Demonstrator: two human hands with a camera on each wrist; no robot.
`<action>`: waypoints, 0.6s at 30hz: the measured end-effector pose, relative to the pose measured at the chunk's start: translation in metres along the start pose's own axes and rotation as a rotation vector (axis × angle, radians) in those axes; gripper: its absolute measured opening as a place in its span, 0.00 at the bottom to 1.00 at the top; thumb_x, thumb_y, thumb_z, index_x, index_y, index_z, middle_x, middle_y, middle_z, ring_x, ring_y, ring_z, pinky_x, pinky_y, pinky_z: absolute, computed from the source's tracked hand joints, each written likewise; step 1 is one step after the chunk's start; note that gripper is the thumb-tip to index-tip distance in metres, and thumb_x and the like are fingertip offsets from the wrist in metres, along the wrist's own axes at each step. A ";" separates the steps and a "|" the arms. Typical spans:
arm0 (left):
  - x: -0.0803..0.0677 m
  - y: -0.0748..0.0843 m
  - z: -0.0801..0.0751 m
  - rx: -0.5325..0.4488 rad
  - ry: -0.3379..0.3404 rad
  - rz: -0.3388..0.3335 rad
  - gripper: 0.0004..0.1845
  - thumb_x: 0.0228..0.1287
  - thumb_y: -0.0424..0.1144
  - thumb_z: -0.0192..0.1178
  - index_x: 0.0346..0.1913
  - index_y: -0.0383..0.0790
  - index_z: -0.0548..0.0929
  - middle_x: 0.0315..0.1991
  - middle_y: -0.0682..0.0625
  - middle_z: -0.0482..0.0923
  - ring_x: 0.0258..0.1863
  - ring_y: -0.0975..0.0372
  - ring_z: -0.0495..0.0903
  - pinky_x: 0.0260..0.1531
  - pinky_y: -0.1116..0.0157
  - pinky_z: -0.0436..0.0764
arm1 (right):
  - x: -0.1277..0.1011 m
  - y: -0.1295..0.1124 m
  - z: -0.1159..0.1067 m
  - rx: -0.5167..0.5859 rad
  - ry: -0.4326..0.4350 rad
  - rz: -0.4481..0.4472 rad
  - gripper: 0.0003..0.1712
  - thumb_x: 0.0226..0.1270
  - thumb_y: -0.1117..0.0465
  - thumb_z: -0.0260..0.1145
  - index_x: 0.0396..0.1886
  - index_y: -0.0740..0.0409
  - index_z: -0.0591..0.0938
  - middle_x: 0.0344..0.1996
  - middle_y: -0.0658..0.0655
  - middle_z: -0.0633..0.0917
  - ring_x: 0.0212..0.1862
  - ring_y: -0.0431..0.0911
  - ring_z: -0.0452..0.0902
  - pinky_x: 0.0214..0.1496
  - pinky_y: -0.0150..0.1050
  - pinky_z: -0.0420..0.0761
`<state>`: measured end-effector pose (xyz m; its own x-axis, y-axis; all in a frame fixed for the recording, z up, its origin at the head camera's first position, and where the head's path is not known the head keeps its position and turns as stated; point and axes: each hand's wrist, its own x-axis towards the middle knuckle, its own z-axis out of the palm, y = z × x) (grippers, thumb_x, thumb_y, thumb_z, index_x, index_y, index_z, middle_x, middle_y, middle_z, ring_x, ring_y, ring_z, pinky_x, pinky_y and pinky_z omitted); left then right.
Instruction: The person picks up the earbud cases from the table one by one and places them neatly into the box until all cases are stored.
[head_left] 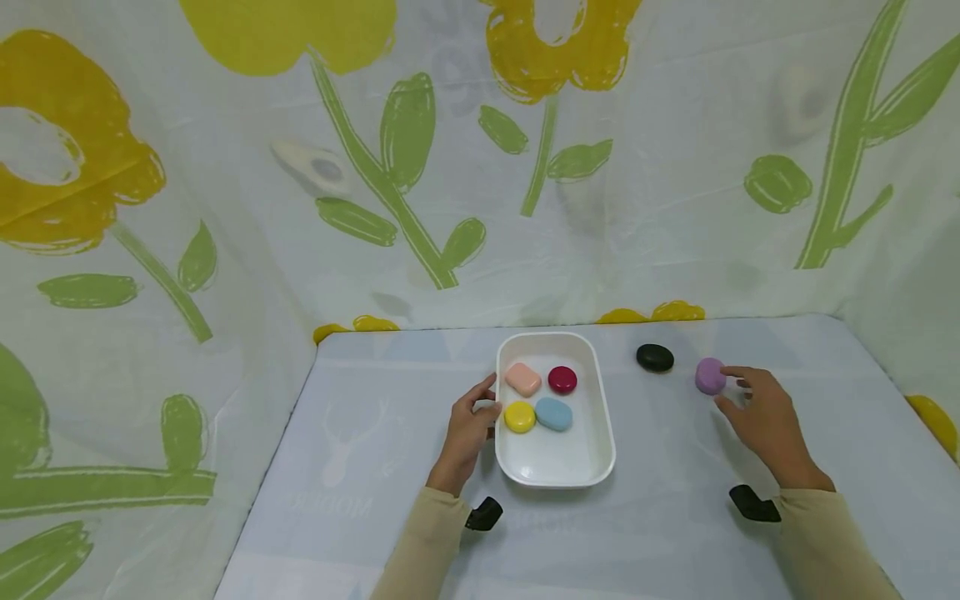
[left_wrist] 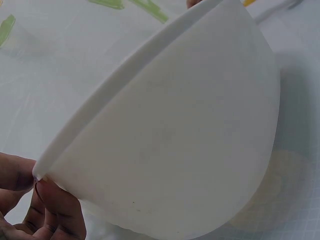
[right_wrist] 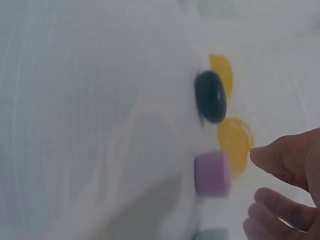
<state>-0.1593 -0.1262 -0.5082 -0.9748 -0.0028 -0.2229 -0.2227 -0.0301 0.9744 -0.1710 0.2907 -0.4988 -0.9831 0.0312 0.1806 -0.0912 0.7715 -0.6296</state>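
Note:
My left hand [head_left: 467,429] pinches the rim of a white plastic tray [head_left: 555,472] at its left side; thumb and fingertip meet at the rim in the left wrist view. Inside the tray lie a pink rounded block [head_left: 522,379], a dark red disc [head_left: 562,380], a yellow disc [head_left: 520,417] and a light blue oval [head_left: 554,414], all smooth like soaps. My right hand [head_left: 767,421] hovers beside a short purple cylinder [right_wrist: 213,174], thumb and fingers spread. A gap shows between them in the right wrist view. Left of the cylinder lies a black oval piece [head_left: 655,358].
A pale table [head_left: 405,467] bears everything. Flower-printed cloth [head_left: 660,217] hangs behind it and at both sides. A partly cut-off pale grey-green thing [right_wrist: 212,234] shows at the bottom of the right wrist view. Each wrist wears a black device [head_left: 483,514].

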 end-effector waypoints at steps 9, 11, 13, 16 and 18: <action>0.001 -0.001 0.001 0.003 0.004 0.000 0.29 0.79 0.29 0.55 0.79 0.40 0.70 0.59 0.40 0.69 0.38 0.57 0.76 0.32 0.67 0.80 | 0.001 0.024 -0.009 -0.059 0.007 0.071 0.32 0.66 0.73 0.68 0.67 0.82 0.70 0.65 0.88 0.67 0.66 0.83 0.60 0.68 0.78 0.61; 0.001 0.000 0.001 0.004 0.005 0.000 0.29 0.79 0.29 0.55 0.79 0.40 0.70 0.59 0.40 0.69 0.38 0.58 0.76 0.33 0.67 0.80 | 0.002 0.026 -0.010 -0.074 -0.039 0.116 0.35 0.67 0.71 0.67 0.70 0.81 0.68 0.67 0.88 0.65 0.67 0.84 0.58 0.68 0.79 0.60; 0.000 -0.001 0.001 0.006 0.006 0.000 0.29 0.79 0.29 0.55 0.79 0.40 0.70 0.59 0.40 0.69 0.38 0.58 0.77 0.32 0.68 0.80 | 0.003 0.030 -0.010 -0.093 -0.081 0.143 0.36 0.68 0.70 0.66 0.72 0.82 0.66 0.68 0.88 0.63 0.67 0.84 0.58 0.67 0.80 0.61; 0.000 -0.001 0.001 0.006 0.004 0.004 0.29 0.79 0.29 0.55 0.79 0.40 0.70 0.59 0.39 0.69 0.37 0.59 0.77 0.32 0.68 0.80 | 0.003 0.035 -0.010 -0.113 -0.101 0.141 0.36 0.69 0.70 0.65 0.72 0.82 0.65 0.67 0.88 0.63 0.67 0.84 0.58 0.66 0.79 0.61; 0.000 -0.001 0.001 0.007 0.001 0.007 0.29 0.79 0.29 0.55 0.79 0.40 0.70 0.59 0.38 0.70 0.38 0.59 0.78 0.32 0.68 0.80 | 0.003 0.037 -0.009 -0.124 -0.090 0.114 0.35 0.68 0.71 0.65 0.70 0.83 0.67 0.66 0.88 0.64 0.66 0.84 0.59 0.65 0.79 0.62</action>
<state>-0.1595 -0.1252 -0.5091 -0.9763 -0.0043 -0.2163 -0.2162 -0.0234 0.9761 -0.1759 0.3254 -0.5148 -0.9967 0.0700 0.0415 0.0362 0.8387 -0.5433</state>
